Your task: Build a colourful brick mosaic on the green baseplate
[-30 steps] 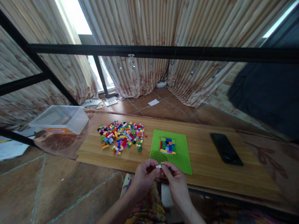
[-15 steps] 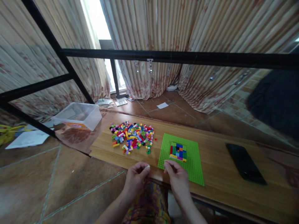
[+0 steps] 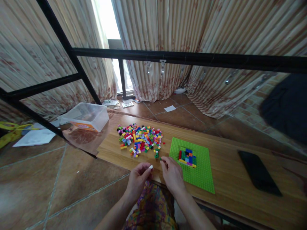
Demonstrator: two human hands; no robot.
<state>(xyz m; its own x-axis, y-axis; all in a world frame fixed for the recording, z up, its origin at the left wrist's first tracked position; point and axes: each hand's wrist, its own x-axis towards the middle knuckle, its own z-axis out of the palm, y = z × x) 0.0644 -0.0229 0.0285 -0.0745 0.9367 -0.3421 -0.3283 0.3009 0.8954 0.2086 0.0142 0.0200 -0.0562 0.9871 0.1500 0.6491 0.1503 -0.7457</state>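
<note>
- Landmark: the green baseplate, lying flat on the wooden table.
- White brick: left of the baseplate, pinched at the left hand's thumb and fingertips, which are closed down to the brick's small width; part of it protrudes.
- Right hand: at the baseplate's near left edge, thumb and fingers drawn nearly together. A dark speck shows at the tips; whether it is a held piece cannot be told.
- Loose brick pile: left of the baseplate, beyond both hands.
- Brick assembly: multicoloured, standing on the baseplate, with bare studs around it.
- Black phone: right of the baseplate, well apart.
- Handling (judged): the white brick is probably light, rigid plastic, hard to break but smooth and easily dropped; opposite side walls offer the best hold, leaving studs and underside free.
</note>
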